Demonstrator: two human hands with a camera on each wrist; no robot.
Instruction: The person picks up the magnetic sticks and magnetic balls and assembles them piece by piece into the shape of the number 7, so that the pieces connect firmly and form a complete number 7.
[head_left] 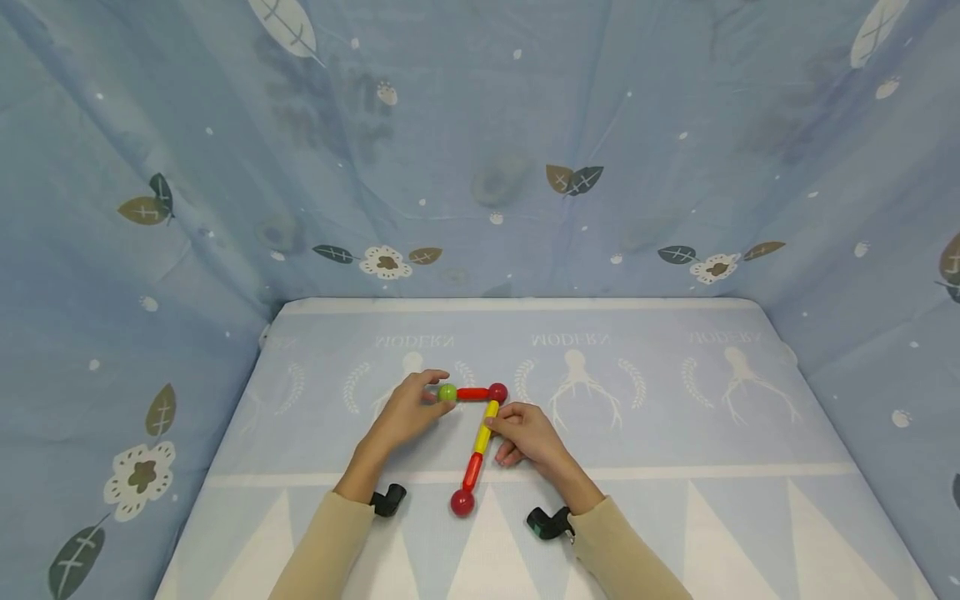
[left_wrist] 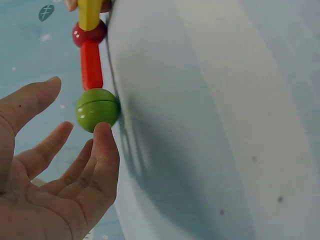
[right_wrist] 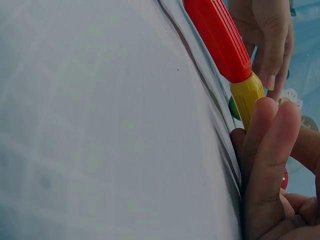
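Observation:
A chain of toy rods and balls lies on the table, bent at a dark red ball (head_left: 498,392). A short red rod (head_left: 472,393) joins this ball to a green ball (head_left: 447,392). Toward the near side run a yellow rod (head_left: 482,435), another red rod (right_wrist: 220,40) and a second red ball (head_left: 462,502). My left hand (head_left: 408,410) is spread around the green ball; in the left wrist view one fingertip (left_wrist: 104,131) overlaps the ball's lower edge. With thumb and finger, my right hand (head_left: 528,437) pinches the yellow rod near the dark red ball.
The table (head_left: 637,442) has a pale blue and white patterned cover. Blue printed fabric (head_left: 480,125) hangs behind and along both sides. Black wrist devices (head_left: 389,500) sit at both sleeves.

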